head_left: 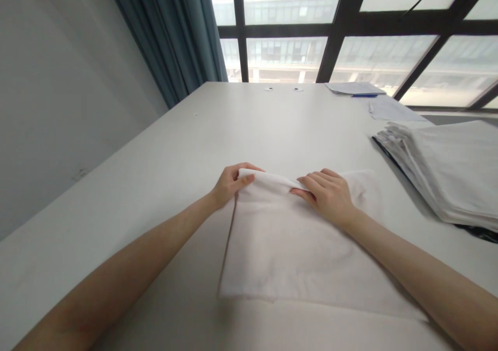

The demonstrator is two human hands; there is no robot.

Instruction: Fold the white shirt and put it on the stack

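Observation:
A white cloth [295, 252] lies spread on the white table in front of me, its far edge lifted a little. My left hand [234, 182] pinches the far left corner, thumb on top and fingers behind the fabric. Further right along the same edge, my right hand [329, 193] grips the cloth between thumb and curled fingers. Between the two hands the edge is gathered into a slight fold. The far right corner rests on the table beyond my right hand, and my right forearm covers part of the cloth's right side.
On the right of the table [163, 159] sits a stack of folded white cloths [455, 169] over something black. Papers [356, 87] and a blue pen [364, 95] lie at the far right. A blue curtain [175, 34] and windows stand behind; a wall [70, 92] is on the left.

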